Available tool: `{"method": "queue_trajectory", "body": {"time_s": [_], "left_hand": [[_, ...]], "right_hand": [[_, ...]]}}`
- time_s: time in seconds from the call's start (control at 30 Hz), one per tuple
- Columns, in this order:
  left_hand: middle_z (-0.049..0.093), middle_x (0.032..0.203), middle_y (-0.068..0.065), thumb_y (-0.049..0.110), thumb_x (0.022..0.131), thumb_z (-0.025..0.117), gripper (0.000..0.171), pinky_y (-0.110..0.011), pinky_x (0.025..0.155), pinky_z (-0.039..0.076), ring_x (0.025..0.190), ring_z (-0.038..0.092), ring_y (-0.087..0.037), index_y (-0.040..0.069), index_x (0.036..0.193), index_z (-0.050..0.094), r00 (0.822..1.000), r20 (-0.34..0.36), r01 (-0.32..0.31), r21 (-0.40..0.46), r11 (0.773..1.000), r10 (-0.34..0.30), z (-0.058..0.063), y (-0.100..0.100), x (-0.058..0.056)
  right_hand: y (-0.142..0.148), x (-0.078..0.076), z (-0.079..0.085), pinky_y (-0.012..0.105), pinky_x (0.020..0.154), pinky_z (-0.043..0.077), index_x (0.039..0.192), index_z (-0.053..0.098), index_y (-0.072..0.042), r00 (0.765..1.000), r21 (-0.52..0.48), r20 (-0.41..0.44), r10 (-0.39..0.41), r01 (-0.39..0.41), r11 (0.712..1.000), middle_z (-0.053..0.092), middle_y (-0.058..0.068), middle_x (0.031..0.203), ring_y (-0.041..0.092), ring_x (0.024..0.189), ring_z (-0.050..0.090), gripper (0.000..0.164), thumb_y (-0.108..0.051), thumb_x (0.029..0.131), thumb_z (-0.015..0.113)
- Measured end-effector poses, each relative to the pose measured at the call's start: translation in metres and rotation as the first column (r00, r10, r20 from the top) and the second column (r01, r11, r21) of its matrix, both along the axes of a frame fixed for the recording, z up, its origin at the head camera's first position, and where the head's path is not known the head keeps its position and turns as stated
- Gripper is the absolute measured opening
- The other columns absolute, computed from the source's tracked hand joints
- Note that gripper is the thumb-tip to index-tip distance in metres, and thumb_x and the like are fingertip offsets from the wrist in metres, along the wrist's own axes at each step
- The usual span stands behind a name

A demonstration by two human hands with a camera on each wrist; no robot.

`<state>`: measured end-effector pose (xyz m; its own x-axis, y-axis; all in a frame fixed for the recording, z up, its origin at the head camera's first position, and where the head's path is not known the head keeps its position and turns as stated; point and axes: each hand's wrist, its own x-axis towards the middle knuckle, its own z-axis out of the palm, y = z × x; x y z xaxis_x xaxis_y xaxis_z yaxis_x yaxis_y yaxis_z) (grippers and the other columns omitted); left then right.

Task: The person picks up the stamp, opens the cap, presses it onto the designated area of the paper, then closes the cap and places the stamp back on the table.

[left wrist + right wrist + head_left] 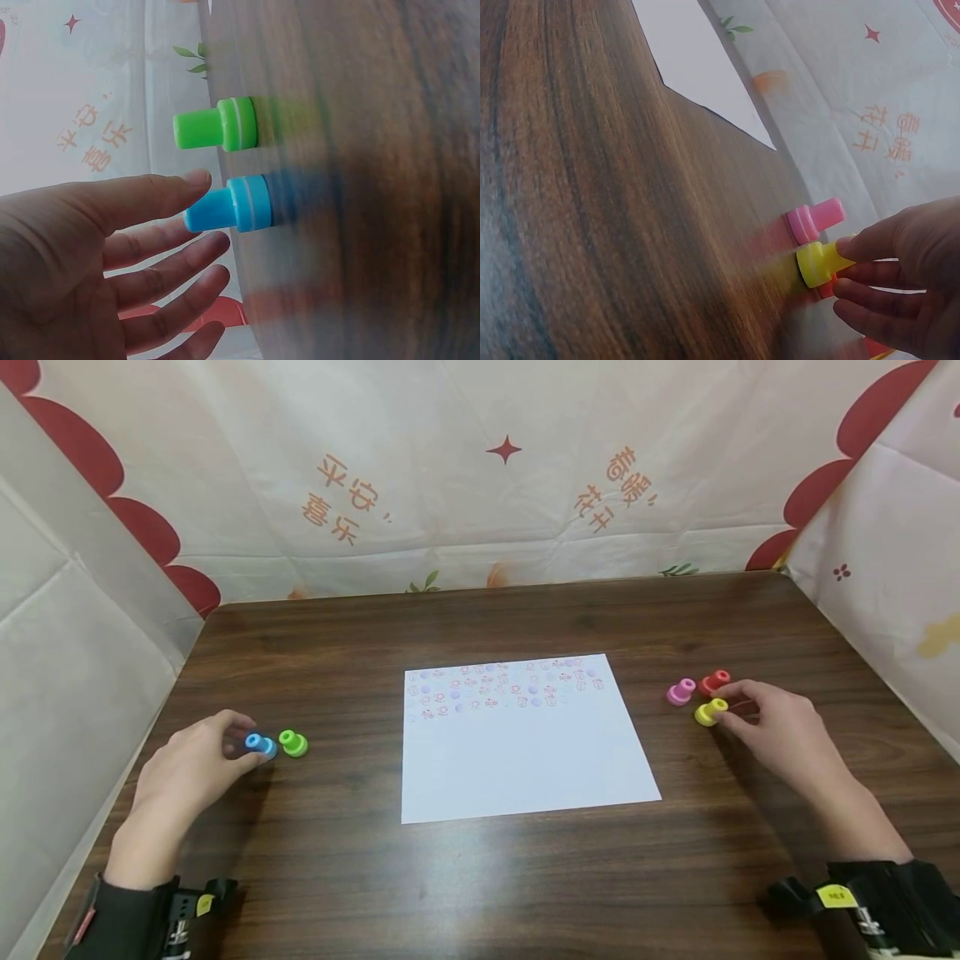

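My left hand (pixel 193 758) is around a blue stamp (pixel 261 745) standing on the table. In the left wrist view the thumb lies at its handle, while the other fingers spread loosely behind. A green stamp (pixel 217 125) stands just beyond it. On the right side, my right hand (pixel 780 727) pinches the handle of a yellow stamp (pixel 821 262) between thumb and forefinger. Close by are a pink stamp (pixel 681 692) and a red stamp (pixel 714 682), the red one mostly hidden in the right wrist view.
A white sheet of paper (pixel 517 768) lies mid-table, with rows of small red and purple prints along its far part. The dark wooden table (pixel 337 877) meets a patterned white cloth (pixel 465 468) at the back and sides.
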<state>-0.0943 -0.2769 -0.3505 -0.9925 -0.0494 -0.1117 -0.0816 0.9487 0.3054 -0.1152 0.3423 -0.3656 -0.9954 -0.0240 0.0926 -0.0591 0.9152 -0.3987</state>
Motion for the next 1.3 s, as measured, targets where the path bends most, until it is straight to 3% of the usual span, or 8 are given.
{"method": "queue_trajectory", "body": {"time_s": [0.13,0.4,0.73,0.77,0.87,0.93,1.0,1.3], "left_hand": [[0.063,0.11,-0.029,0.033,0.082,0.073,0.053,-0.052,0.063,0.049,0.095,0.058,-0.042,0.002,0.122,0.054,1.0,-0.019,0.008,-0.008,1.0,-0.008,0.004,0.001,0.001],[0.048,0.131,-0.03,0.033,0.082,0.073,0.06,-0.067,0.084,0.043,0.114,0.043,-0.05,0.004,0.129,0.05,0.991,-0.121,0.046,-0.021,0.999,-0.048,0.015,0.009,0.007],[0.049,0.131,-0.025,0.034,0.083,0.072,0.057,-0.066,0.084,0.043,0.117,0.043,-0.046,0.006,0.128,0.053,0.964,-0.258,0.073,-0.004,0.997,-0.072,0.034,0.032,0.016],[0.049,0.131,-0.025,0.033,0.083,0.072,0.056,-0.065,0.083,0.043,0.114,0.045,-0.045,0.006,0.128,0.053,0.962,-0.263,0.076,0.0,0.997,-0.074,0.035,0.034,0.017],[0.052,0.127,-0.023,0.032,0.084,0.071,0.053,-0.063,0.082,0.044,0.11,0.047,-0.043,0.007,0.127,0.054,0.954,-0.289,0.092,0.02,0.996,-0.082,0.039,0.043,0.018],[0.055,0.124,-0.023,0.033,0.084,0.071,0.053,-0.062,0.081,0.045,0.107,0.05,-0.041,0.007,0.127,0.055,0.944,-0.316,0.114,0.04,0.993,-0.096,0.04,0.049,0.018],[0.058,0.12,-0.021,0.033,0.085,0.071,0.051,-0.061,0.081,0.046,0.108,0.052,-0.039,0.007,0.126,0.056,0.932,-0.345,0.139,0.067,0.988,-0.108,0.041,0.057,0.018],[0.064,0.114,-0.014,0.024,0.083,0.075,0.043,-0.058,0.085,0.051,0.106,0.058,-0.033,0.007,0.119,0.059,0.879,-0.442,0.265,0.146,0.953,-0.177,0.035,0.099,0.011]], "right_hand": [[-0.001,0.001,0.002,0.065,0.071,0.051,0.114,0.059,0.005,1.0,0.007,-0.002,-0.01,0.01,1.0,0.062,0.034,0.105,0.048,0.094,0.057,0.037,-0.016,0.087,0.07],[-0.007,0.005,0.015,0.066,0.072,0.05,0.11,0.061,0.005,0.998,0.018,-0.061,0.003,-0.002,1.0,0.065,0.033,0.099,0.046,0.088,0.061,0.035,-0.016,0.084,0.073],[-0.025,0.013,0.035,0.064,0.076,0.053,0.105,0.064,-0.002,0.987,-0.04,-0.153,0.043,-0.05,0.998,0.069,0.024,0.096,0.037,0.087,0.064,0.027,-0.016,0.084,0.073],[-0.028,0.013,0.037,0.061,0.075,0.054,0.105,0.065,-0.004,0.985,-0.045,-0.163,0.047,-0.055,0.997,0.07,0.022,0.095,0.032,0.086,0.065,0.026,-0.018,0.084,0.073],[-0.037,0.015,0.044,0.028,0.07,0.061,0.103,0.067,-0.01,0.983,-0.083,-0.176,0.05,-0.065,0.994,0.071,0.016,0.094,0.008,0.081,0.064,0.025,-0.024,0.083,0.074],[-0.045,0.016,0.048,0.007,0.066,0.053,0.102,0.067,-0.012,0.982,-0.11,-0.181,0.054,-0.075,0.991,0.072,0.012,0.093,-0.007,0.077,0.059,0.025,-0.026,0.082,0.075],[-0.052,0.017,0.052,-0.006,0.063,0.039,0.102,0.067,-0.012,0.981,-0.139,-0.186,0.06,-0.087,0.987,0.071,0.011,0.092,-0.016,0.073,0.053,0.026,-0.025,0.081,0.076],[-0.086,0.015,0.059,-0.006,0.065,0.039,0.102,0.068,-0.01,0.978,-0.155,-0.18,0.107,-0.136,0.979,0.072,0.01,0.09,0.001,0.075,0.058,0.028,-0.021,0.079,0.078]]}}
